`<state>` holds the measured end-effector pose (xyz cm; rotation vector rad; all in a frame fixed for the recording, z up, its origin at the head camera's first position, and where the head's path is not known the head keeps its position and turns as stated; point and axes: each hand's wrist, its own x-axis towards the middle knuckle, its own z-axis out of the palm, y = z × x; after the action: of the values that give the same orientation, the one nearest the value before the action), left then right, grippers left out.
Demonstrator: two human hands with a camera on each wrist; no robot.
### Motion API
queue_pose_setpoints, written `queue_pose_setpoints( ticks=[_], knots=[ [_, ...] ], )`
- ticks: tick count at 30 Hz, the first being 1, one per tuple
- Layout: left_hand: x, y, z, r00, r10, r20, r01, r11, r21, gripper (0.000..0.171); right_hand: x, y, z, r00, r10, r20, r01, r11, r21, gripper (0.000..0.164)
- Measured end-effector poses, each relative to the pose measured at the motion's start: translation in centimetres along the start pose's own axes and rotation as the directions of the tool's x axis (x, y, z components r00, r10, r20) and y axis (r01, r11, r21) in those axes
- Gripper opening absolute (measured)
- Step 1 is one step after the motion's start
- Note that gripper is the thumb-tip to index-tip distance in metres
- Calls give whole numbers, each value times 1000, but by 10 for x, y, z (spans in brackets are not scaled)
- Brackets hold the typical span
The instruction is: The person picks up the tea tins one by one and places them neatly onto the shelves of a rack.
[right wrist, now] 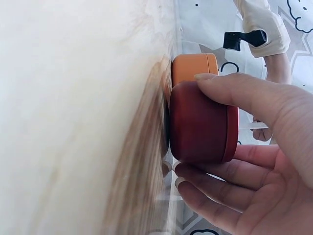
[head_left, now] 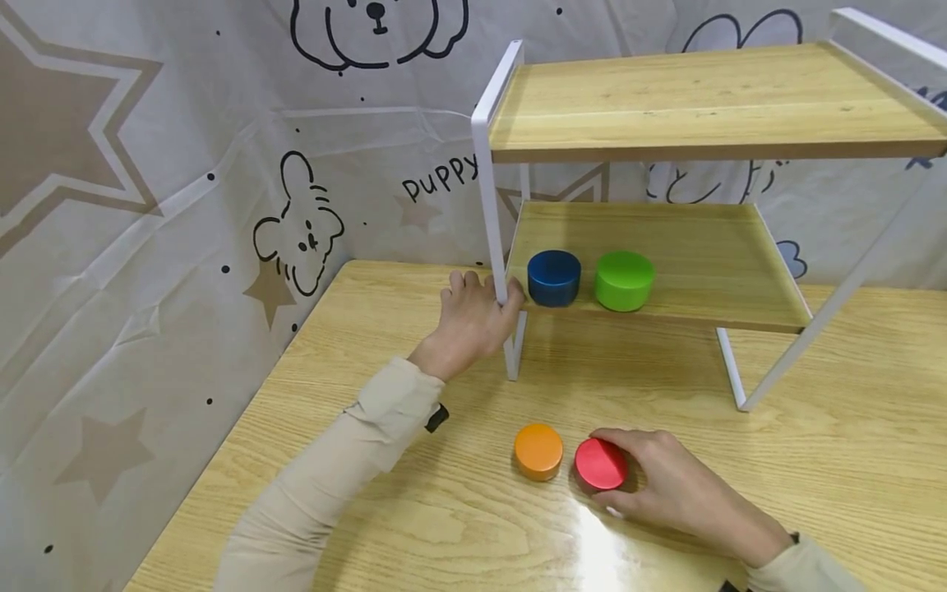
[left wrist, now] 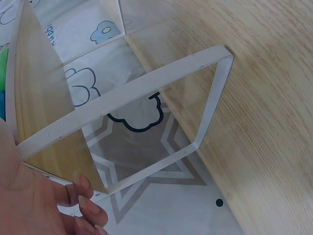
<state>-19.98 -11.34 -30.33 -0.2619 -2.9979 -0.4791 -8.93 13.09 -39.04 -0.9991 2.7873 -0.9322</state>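
My right hand holds a round red tin between thumb and fingers, low at the tabletop. In the right wrist view the thumb lies on one side of the red tin and the fingers on the other. Just left of it stands an orange tin. My left hand grips the white front post of a two-tier shelf rack at the lower board's height. On that lower board a blue tin and a green tin stand side by side, close to the left hand.
The rack's upper wooden board overhangs the lower one. White metal legs stand on the wooden table. A printed cloth hangs along the table's left and back edges.
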Motion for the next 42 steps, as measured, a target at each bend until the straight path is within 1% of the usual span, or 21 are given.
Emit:
queue_pose_setpoints(
  ticks=[9, 19, 25, 34, 42],
  knots=[
    [0, 0, 0, 1000, 12, -8, -12, 1000, 5, 47, -1, -1, -1, 1000, 7, 1, -7, 1000, 7, 52],
    [0, 0, 0, 1000, 7, -19, -8, 1000, -3, 47, 0, -2, -3, 999, 45, 10, -45, 999, -12, 54],
    [0, 0, 0, 1000, 3, -16, -3, 1000, 0, 47, -1, -1, -3, 999, 39, 5, -39, 999, -6, 53],
    [0, 0, 0, 1000, 0, -3, 0, 1000, 5, 48, -2, -2, -1, 997, 72, 13, -72, 997, 5, 53],
    [1, 1, 1, 1000, 0, 3, 0, 1000, 3, 49, -2, -1, -2, 998, 62, 4, -62, 998, 15, 52]
  ],
)
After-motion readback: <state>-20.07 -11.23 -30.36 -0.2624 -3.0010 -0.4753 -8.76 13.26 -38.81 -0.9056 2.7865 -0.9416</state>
